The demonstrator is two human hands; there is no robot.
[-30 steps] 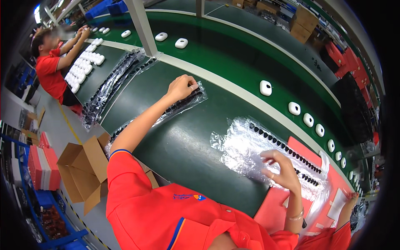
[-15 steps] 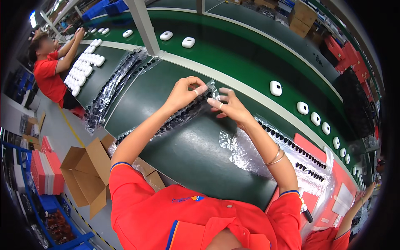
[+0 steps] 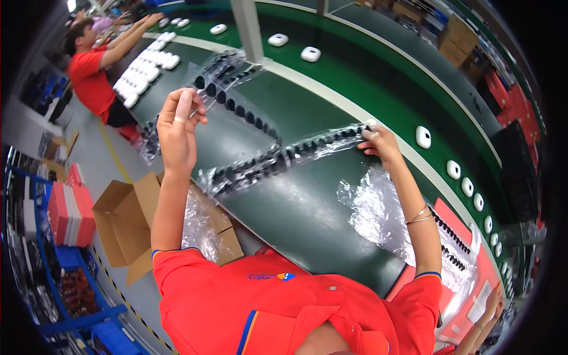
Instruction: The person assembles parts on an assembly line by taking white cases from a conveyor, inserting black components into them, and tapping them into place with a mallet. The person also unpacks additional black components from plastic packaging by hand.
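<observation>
Single head-worn fisheye view, looking steeply down from above the person's own orange-shirted shoulders, which fill the lower edge. It faces forward across the dark bench (image 3: 307,219) to the green conveyor (image 3: 355,89) beyond, close to the raised left hand (image 3: 177,127) and right hand (image 3: 381,145). Straight edges bow toward the black rim; no second view.

- A clear plastic strip (image 3: 236,106) carrying a row of small black round parts is hanging raised above the dark desk (image 3: 307,207), arcing down to the right, its upper end pinched in the left hand (image 3: 177,127).
- A second clear strip of black parts (image 3: 284,160) is lying stretched across the desk below the raised one, its right end pressed under the right hand (image 3: 381,145).
</observation>
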